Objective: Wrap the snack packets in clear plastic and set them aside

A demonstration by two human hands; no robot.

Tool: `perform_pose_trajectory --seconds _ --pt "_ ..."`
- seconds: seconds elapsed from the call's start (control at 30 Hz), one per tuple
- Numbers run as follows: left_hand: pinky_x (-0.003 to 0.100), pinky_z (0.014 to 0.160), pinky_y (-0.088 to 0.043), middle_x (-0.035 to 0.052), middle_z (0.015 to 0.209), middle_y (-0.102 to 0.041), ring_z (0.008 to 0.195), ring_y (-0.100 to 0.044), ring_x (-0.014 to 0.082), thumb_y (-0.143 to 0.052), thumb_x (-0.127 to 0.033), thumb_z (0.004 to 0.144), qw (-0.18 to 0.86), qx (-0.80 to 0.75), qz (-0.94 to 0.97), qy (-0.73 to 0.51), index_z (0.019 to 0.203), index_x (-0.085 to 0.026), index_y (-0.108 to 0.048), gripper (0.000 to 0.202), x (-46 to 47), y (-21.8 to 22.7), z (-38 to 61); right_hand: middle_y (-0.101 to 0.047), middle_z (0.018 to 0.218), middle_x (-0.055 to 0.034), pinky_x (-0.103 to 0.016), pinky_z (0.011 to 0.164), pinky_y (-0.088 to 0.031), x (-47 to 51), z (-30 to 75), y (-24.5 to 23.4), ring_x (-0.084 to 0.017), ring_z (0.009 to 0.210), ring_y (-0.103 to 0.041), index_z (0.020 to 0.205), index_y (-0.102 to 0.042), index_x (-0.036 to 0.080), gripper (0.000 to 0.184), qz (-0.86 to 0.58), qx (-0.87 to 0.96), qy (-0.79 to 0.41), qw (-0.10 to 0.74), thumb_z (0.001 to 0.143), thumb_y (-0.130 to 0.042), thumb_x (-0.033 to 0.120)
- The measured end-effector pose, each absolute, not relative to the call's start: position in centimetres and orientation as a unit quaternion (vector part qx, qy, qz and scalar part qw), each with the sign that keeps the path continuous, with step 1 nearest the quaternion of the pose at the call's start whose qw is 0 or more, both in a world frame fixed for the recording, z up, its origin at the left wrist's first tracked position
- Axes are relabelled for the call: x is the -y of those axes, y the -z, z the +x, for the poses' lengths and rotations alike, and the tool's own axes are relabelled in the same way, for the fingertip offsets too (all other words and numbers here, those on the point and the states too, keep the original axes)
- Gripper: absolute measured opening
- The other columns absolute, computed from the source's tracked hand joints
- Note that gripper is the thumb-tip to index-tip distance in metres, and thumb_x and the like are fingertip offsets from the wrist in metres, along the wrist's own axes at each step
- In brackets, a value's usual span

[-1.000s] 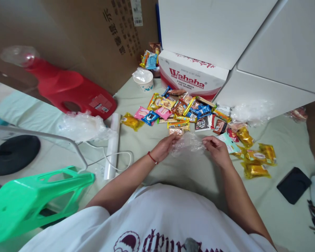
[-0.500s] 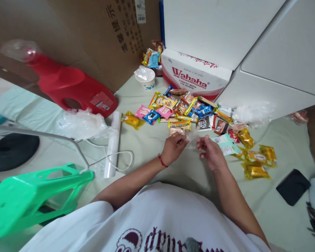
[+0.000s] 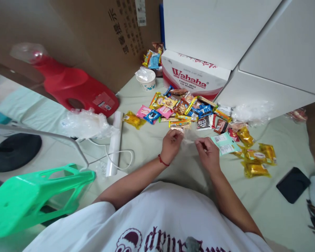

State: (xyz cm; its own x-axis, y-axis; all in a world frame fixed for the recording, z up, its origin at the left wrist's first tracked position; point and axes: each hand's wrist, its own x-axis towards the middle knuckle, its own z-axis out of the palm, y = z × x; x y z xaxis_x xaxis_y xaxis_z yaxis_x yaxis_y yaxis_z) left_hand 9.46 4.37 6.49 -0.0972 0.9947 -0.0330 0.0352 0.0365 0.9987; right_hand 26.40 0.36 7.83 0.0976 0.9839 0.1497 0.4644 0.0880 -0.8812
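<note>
A thin clear plastic bag [image 3: 189, 137] stretches between my two hands, over the cloth just in front of the snacks. My left hand [image 3: 171, 142], with a red cord at its wrist, pinches the bag's left side. On the other side my right hand [image 3: 208, 152] pinches its right edge between thumb and fingers. Beyond the hands lies a heap of small wrapped snacks [image 3: 182, 106] in several colours. A mint-green packet [image 3: 224, 143] rests close to my right hand. Several yellow-wrapped snacks [image 3: 256, 155] lie farther right.
A Wahaba-style "Wahaha" carton [image 3: 195, 77] stands behind the heap, with a paper cup [image 3: 146, 79] to its left. Leftward are a red jug [image 3: 80, 87], crumpled plastic [image 3: 88, 123], a white roll [image 3: 114, 143] and a green stool [image 3: 36, 196]. A black object [image 3: 293, 185] lies at right.
My right hand has closed from a looser, spread pose into a pinch on the bag's edge. The bag is now drawn out between both hands. My left hand has shifted slightly left.
</note>
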Motion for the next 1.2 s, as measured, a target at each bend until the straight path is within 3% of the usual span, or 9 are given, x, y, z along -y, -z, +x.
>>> perform_pose_trajectory --seconds 0.17,0.37,0.57,0.67,0.73,0.83,0.97,1.1,1.2 --pt "0.023 0.061 -0.043 -0.0062 0.066 -0.054 0.061 -0.052 0.0109 -0.076 -0.043 0.078 0.615 -0.520 0.288 -0.518 0.085 -0.023 -0.059 0.027 -3.7 -6.9 10.0 -0.058 0.080 -0.0005 -0.029 0.072 -0.045 3.6 25.5 -6.0 -0.017 0.075 -0.053 0.088 -0.065 0.022 0.030 -0.657 0.480 -0.308 0.492 0.096 -0.059 0.050" --pt "0.029 0.072 -0.057 -0.0045 0.080 -0.065 0.071 -0.064 0.0114 -0.087 -0.042 0.063 0.703 -0.466 0.151 -0.515 0.084 -0.022 -0.051 0.046 -3.5 -6.4 10.4 -0.048 0.066 0.0044 -0.026 0.052 -0.036 6.5 24.1 -3.5 -0.012 0.057 -0.041 0.083 -0.061 0.022 0.042 -0.605 0.293 -0.601 0.433 0.080 -0.073 0.062" --pt "0.025 0.073 -0.056 -0.0042 0.078 -0.066 0.074 -0.066 0.0111 -0.088 -0.043 0.067 0.675 -0.452 0.197 -0.550 0.082 -0.021 -0.054 0.043 -3.5 -6.2 10.0 -0.066 0.107 -0.0043 -0.028 0.068 -0.052 5.4 28.5 -5.2 -0.017 0.089 -0.060 0.117 -0.064 0.025 0.054 -0.672 0.229 -0.395 0.583 0.087 -0.062 0.070" --pt "0.026 0.073 -0.057 -0.0032 0.074 -0.066 0.074 -0.066 0.0120 -0.087 -0.042 0.069 0.683 -0.442 0.219 -0.539 0.081 -0.020 -0.057 0.039 -3.1 -6.4 10.2 -0.066 0.120 -0.0053 -0.032 0.076 -0.056 3.1 29.4 -6.0 -0.021 0.102 -0.062 0.135 -0.057 0.029 0.066 -0.649 0.276 -0.415 0.574 0.082 -0.069 0.067" --pt "0.026 0.073 -0.057 -0.0032 0.074 -0.066 0.075 -0.066 0.0125 -0.088 -0.039 0.067 0.689 -0.435 0.223 -0.534 0.081 -0.020 -0.058 0.039 -2.9 -6.4 10.3 -0.070 0.102 -0.0031 -0.030 0.069 -0.053 1.3 29.0 -6.1 -0.019 0.088 -0.063 0.128 -0.062 0.025 0.067 -0.642 0.318 -0.455 0.529 0.072 -0.082 0.057" --pt "0.026 0.070 -0.057 -0.0048 0.074 -0.064 0.072 -0.066 0.0114 -0.090 -0.034 0.065 0.692 -0.435 0.184 -0.546 0.081 -0.020 -0.055 0.041 -3.0 -5.9 10.2 -0.060 0.068 0.0033 -0.025 0.055 -0.042 -0.3 27.9 -6.0 -0.013 0.061 -0.051 0.093 -0.069 0.020 0.042 -0.639 0.306 -0.477 0.520 0.066 -0.084 0.048" --pt "0.027 0.065 -0.057 -0.0063 0.070 -0.061 0.062 -0.062 0.0100 -0.085 -0.030 0.068 0.698 -0.458 0.072 -0.545 0.079 -0.021 -0.049 0.039 -4.1 -4.8 9.6 -0.055 0.067 0.0038 -0.022 0.049 -0.035 1.7 26.6 -5.2 -0.010 0.056 -0.044 0.078 -0.063 0.021 0.036 -0.614 0.184 -0.516 0.568 0.062 -0.084 0.046" --pt "0.020 0.052 -0.045 -0.0085 0.063 -0.054 0.052 -0.052 0.0076 -0.079 -0.031 0.074 0.682 -0.484 0.049 -0.546 0.080 -0.022 -0.046 0.035 -5.1 -4.1 9.4 -0.050 0.063 0.0043 -0.022 0.045 -0.027 6.8 25.4 -3.9 -0.009 0.051 -0.039 0.073 -0.059 0.021 0.036 -0.606 0.186 -0.625 0.455 0.064 -0.082 0.047" --pt "0.017 0.046 -0.033 -0.0105 0.061 -0.046 0.047 -0.041 0.0055 -0.077 -0.038 0.078 0.628 -0.512 0.126 -0.572 0.081 -0.022 -0.045 0.036 -5.3 -4.1 9.8 -0.053 0.065 0.0023 -0.024 0.046 -0.032 8.6 25.9 -4.2 -0.012 0.054 -0.043 0.078 -0.063 0.021 0.042 -0.654 0.260 -0.572 0.421 0.074 -0.077 0.060"
